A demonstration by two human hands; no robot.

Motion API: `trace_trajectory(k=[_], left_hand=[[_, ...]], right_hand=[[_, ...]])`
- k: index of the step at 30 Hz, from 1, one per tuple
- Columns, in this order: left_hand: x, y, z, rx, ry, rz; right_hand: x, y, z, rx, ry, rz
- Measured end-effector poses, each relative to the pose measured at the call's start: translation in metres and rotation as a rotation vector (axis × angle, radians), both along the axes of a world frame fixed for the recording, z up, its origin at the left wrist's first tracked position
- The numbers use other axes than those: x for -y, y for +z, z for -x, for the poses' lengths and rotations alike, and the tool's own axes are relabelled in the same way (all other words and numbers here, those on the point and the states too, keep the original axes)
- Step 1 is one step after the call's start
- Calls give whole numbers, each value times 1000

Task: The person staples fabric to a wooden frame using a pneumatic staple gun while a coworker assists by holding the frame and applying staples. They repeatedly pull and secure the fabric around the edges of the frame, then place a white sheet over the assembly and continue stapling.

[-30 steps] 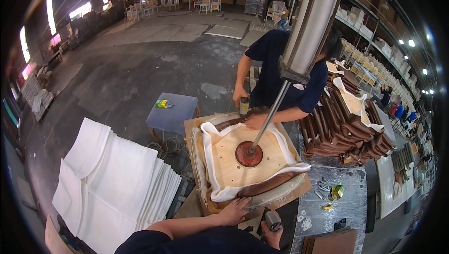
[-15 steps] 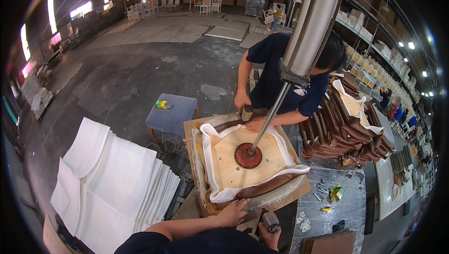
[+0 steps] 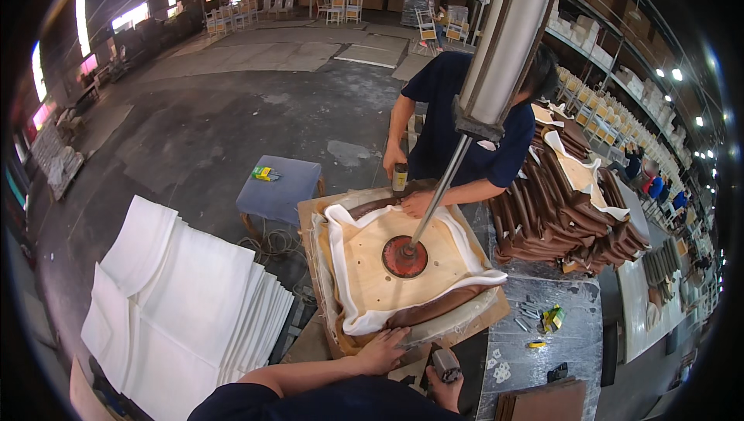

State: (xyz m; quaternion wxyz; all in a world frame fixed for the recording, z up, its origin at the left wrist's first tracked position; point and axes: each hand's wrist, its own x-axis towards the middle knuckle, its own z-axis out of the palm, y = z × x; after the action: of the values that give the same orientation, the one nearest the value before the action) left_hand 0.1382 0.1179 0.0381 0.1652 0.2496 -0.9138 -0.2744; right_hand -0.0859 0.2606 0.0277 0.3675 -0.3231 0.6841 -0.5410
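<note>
My left hand [image 3: 383, 350] lies with fingers stretched out on the near edge of the seat mould, beside a folded roll of brown leather [image 3: 438, 306]. In my right hand [image 3: 447, 395] is a grey-and-black staple gun [image 3: 445, 364], held just off the near right edge. The plywood seat panel [image 3: 364, 261] lies face up, with white padding [image 3: 346, 301] folded around its rim. A red round press plate [image 3: 404, 257] on a metal rod bears down on its middle. Across from me, a co-worker's hand [image 3: 418, 204] rests on the far edge; their other hand grips another staple gun [image 3: 400, 178].
White padding sheets [image 3: 186, 297] are stacked at left. A blue stool [image 3: 279, 191] holds a small green-and-yellow box. Brown leather covers [image 3: 542, 212] pile up at right. Staple strips [image 3: 528, 312] and a yellow cutter [image 3: 536, 344] lie on the plastic-covered table [image 3: 511, 343]. The press cylinder [image 3: 508, 41] slants overhead.
The co-worker's staple gun has risen slightly and is now upright above the far edge. The view has shifted a little; my hands stay about where they were.
</note>
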Motion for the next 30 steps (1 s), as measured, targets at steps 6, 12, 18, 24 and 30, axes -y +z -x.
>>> trace_trajectory(k=[6, 12, 18, 24, 30], left_hand=[[1, -5, -2, -26, 3, 36], [4, -1, -2, -67, -17, 30], [4, -1, -4, -190, -22, 24], [3, -2, -4, -188, -18, 20], [3, -2, -2, -198, -12, -8]], right_hand=[[4, -5, 0, -53, 43, -15], [22, -5, 4, -81, 75, 54], [57, 16, -3, -65, 117, 108], [84, 46, -12, 90, 150, -44], [95, 50, -18, 47, 124, -104]])
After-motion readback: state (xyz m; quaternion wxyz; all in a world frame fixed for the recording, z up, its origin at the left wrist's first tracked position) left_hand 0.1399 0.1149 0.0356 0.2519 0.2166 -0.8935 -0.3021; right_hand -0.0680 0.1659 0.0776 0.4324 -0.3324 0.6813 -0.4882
